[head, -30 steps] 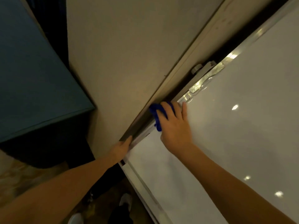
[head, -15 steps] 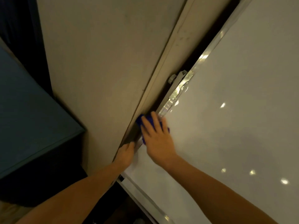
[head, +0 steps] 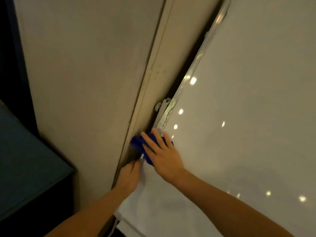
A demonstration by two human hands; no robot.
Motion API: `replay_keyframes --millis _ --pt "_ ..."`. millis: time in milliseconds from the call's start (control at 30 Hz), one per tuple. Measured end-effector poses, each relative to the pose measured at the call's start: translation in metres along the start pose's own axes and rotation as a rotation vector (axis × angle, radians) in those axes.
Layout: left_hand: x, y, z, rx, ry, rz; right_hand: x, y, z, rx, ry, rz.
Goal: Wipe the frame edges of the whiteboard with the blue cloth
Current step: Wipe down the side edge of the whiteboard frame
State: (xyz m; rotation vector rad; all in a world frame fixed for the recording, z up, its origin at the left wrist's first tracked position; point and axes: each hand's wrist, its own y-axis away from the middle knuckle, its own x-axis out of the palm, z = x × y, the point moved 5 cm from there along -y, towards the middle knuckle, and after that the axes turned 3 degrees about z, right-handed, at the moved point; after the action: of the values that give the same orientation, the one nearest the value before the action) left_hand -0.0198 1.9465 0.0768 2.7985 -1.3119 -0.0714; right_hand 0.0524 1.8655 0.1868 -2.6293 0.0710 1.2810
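The whiteboard (head: 248, 125) fills the right side, glossy white with light spots. Its metal frame edge (head: 201, 53) runs diagonally from the top right down to the centre. A metal bracket with a bolt (head: 164, 108) sits on that edge. My right hand (head: 162, 154) lies flat with fingers spread, pressing the blue cloth (head: 136, 142) onto the frame edge just below the bracket. Most of the cloth is hidden under my fingers. Directly below it, my left hand (head: 128, 178) grips the board's left edge, its fingertips curled behind the frame.
A beige wall panel (head: 85, 82) with a vertical trim strip (head: 153, 74) stands just left of the board, with a narrow dark gap between them. A dark teal box-like surface (head: 25, 159) sits at the lower left.
The view has tilted up, so the frame now runs steeper. My right hand and the cloth stay just below the bracket, and my left hand has closed in right under the cloth.
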Motion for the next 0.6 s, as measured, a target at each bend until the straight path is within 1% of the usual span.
replay_keyframes --millis 100,167,200,267,333,433,500,533,567,600 --pt "-0.003 -0.001 0.003 0.018 -0.161 0.021 -0.023 -0.006 -0.069 0.232 0.036 -0.133" --pt "-0.002 -0.002 -0.004 0.054 -0.189 -0.016 -0.035 -0.006 -0.089 0.369 -0.02 -0.204" --pt "0.0 -0.003 -0.011 0.076 -0.202 -0.033 -0.036 -0.008 -0.086 0.396 -0.062 -0.204" --pt "0.006 -0.002 -0.029 0.13 -0.233 -0.047 -0.032 -0.01 -0.067 0.38 -0.107 -0.173" --pt "0.011 -0.003 -0.053 0.233 -0.305 -0.054 -0.029 -0.01 -0.07 0.376 -0.082 -0.172" --pt "0.012 -0.008 -0.095 0.447 -0.424 -0.074 -0.052 -0.026 -0.128 0.485 -0.004 -0.223" --pt "0.016 -0.01 -0.127 0.564 -0.515 -0.095 -0.073 -0.041 -0.173 0.586 0.002 -0.255" --pt "0.018 -0.012 -0.141 0.621 -0.558 -0.112 -0.08 -0.048 -0.183 0.607 -0.003 -0.261" --pt "0.021 -0.013 -0.154 0.679 -0.608 -0.135 -0.083 -0.054 -0.184 0.587 -0.009 -0.261" --pt "0.025 -0.014 -0.165 0.739 -0.667 -0.159 -0.082 -0.059 -0.176 0.524 -0.009 -0.246"
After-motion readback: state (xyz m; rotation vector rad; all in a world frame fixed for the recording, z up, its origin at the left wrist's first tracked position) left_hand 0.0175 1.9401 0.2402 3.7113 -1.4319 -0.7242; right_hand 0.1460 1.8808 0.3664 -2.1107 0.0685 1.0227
